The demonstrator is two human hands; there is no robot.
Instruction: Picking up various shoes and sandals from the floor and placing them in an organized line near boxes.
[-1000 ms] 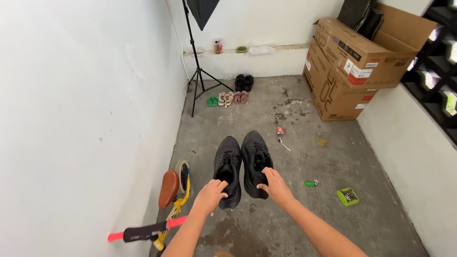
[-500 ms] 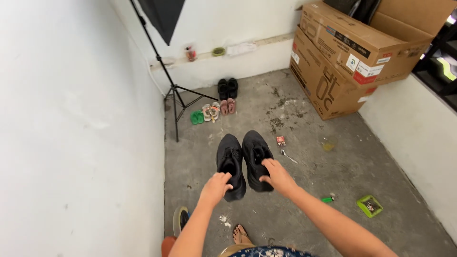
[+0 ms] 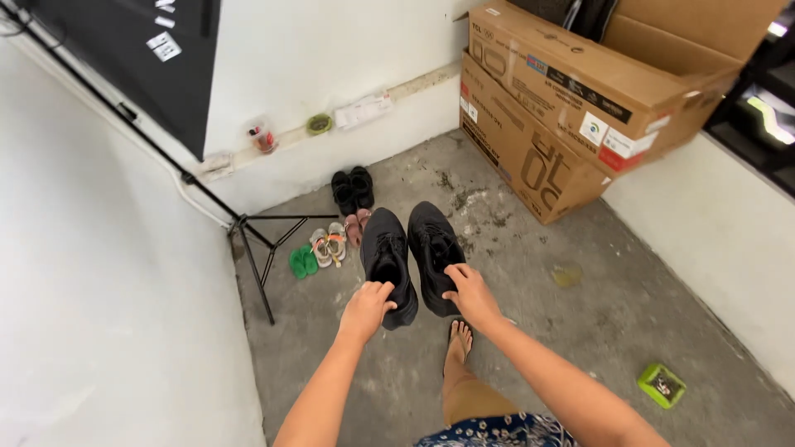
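Head view shows my left hand pinching the heel of one black sneaker and my right hand gripping its partner, both lifted off the concrete floor. They hang just short of the row of small sandals beside the tripod. I'd judge carrying underway; neither sneaker is set down yet.

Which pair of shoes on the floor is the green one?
The small green sandals, leftmost in the row beside the tripod leg. The pairs next to them are pale, pink and black.
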